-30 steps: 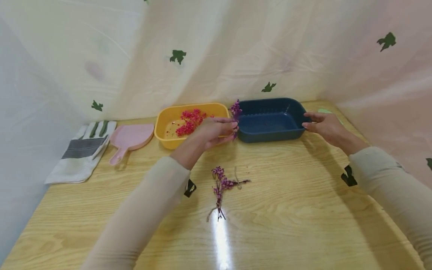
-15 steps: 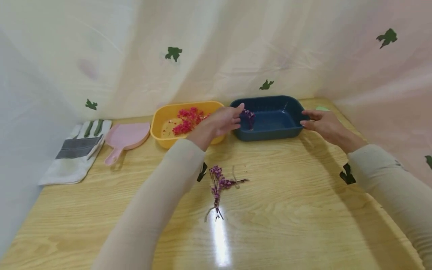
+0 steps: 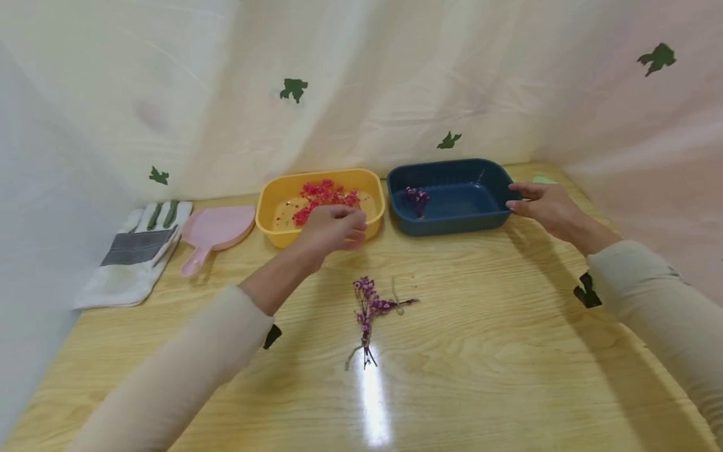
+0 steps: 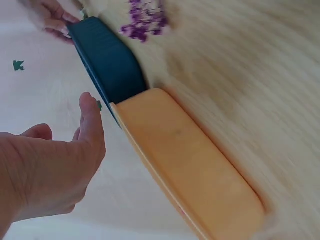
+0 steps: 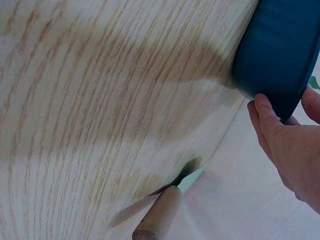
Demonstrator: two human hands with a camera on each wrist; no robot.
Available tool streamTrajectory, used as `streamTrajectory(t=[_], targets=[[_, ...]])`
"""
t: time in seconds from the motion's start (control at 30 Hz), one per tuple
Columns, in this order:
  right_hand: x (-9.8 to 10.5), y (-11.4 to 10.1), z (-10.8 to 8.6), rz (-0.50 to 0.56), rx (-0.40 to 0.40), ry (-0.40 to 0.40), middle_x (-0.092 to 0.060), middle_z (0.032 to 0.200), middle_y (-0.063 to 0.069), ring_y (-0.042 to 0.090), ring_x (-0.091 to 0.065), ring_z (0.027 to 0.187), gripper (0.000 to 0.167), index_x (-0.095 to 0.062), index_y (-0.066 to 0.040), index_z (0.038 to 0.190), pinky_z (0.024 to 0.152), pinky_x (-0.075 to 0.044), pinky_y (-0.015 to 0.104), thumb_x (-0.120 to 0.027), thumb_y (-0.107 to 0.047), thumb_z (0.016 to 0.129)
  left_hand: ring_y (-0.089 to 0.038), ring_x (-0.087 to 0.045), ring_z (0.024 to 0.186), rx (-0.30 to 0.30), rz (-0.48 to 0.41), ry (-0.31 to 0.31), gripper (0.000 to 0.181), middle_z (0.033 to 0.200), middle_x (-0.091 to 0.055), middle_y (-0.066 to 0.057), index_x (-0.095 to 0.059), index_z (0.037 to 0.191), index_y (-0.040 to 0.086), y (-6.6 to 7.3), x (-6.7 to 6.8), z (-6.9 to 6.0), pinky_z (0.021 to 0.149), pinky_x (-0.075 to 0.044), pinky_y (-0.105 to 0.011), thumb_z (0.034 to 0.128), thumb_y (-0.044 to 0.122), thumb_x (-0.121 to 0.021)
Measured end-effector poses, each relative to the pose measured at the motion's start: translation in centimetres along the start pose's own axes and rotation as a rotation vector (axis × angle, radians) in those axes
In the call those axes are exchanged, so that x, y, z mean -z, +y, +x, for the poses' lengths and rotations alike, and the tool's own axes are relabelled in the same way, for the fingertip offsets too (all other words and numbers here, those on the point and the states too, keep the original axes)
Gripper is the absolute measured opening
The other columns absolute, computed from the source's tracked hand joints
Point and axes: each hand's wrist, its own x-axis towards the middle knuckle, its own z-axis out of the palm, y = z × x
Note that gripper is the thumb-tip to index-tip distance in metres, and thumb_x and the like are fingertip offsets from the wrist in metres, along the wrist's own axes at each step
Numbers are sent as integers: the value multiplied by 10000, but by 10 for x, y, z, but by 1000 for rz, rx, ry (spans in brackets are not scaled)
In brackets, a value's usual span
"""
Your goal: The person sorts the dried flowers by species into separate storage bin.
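My left hand (image 3: 333,229) hangs over the front of the yellow tub (image 3: 277,237), fingers loosely bent, holding nothing. Bright pink dried flowers (image 3: 322,196) lie inside that tub, partly behind the hand. To its right is a navy-blue tub (image 3: 452,225) with a small purple dried-flower bunch (image 3: 418,198) at its left end. My right hand (image 3: 545,207) holds the blue tub's right end; in the right wrist view its fingers (image 5: 267,112) touch the outer wall and the thumb is at the rim. Two purple dried-flower sprigs (image 3: 366,317) with twine lie on the table in front.
On the left are a pink dustpan-shaped scoop (image 3: 220,226) and white-and-grey work gloves (image 3: 135,257). A wooden-handled tool (image 5: 159,215) with a pale green blade lies right of the blue tub. A pale curtain (image 3: 361,81) hangs behind the table.
My left hand let go of a purple dried-flower bunch, which now lies in the blue tub, then drew back left and toward me. The right hand stays at the blue tub.
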Motion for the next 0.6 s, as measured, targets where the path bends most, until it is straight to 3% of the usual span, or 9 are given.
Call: streamTrajectory(t=[0.1, 0.17, 0.27, 0.33, 0.47, 0.6], targets=[[2, -1, -1, -5, -8, -4, -215, 1542, 255, -101, -533, 953, 642, -242, -15, 1512, 1043, -390, 442, -530, -267, 997, -348, -632, 1030, 10, 61, 25, 357, 1116, -628, -211, -591, 1207, -35, -15, 18, -19, 818, -564, -353, 974, 236, -585], [3, -1, -1, -11, -13, -11, -211, 1542, 258, 54, -563, 1100, 648, -235, -20, 1515, 1053, -374, 463, -530, -274, 998, -341, -639, 996, 36, 97, 37, 373, 1110, -625, -222, -594, 1196, -41, -27, 27, -30, 788, -572, -341, 965, 252, -601], [3, -2, -2, -18, -19, -18, -215, 1538, 266, 303, -473, 1259, 648, -234, -22, 1516, 1062, -358, 491, -531, -274, 998, -325, -649, 959, 87, 134, 45, 403, 1114, -625, -236, -598, 1176, -49, -47, 33, -48, 766, -577, -345, 943, 277, -634], [3, -1, -2, -21, -21, -20, -219, 1536, 270, 304, -480, 1257, 650, -239, -18, 1514, 1059, -362, 494, -533, -279, 996, -304, -662, 910, 116, 163, 42, 419, 1080, -645, -218, -612, 1148, -45, -60, 31, -58, 739, -582, -351, 917, 300, -668], [2, 0, -2, -29, -19, -11, -220, 1538, 262, 162, -542, 1156, 654, -251, -20, 1511, 1049, -380, 480, -544, -287, 990, -247, -674, 768, 139, 186, 18, 465, 948, -680, -152, -633, 1098, -38, -81, 21, -74, 671, -586, -356, 832, 321, -762], [1, -2, -1, -40, -13, -10, -208, 1539, 271, 329, -486, 1242, 673, -242, -22, 1514, 1061, -357, 513, -545, -310, 987, -215, -673, 690, 138, 176, 3, 523, 887, -680, -110, -635, 1100, -48, -92, 10, -79, 627, -586, -348, 766, 308, -823]])
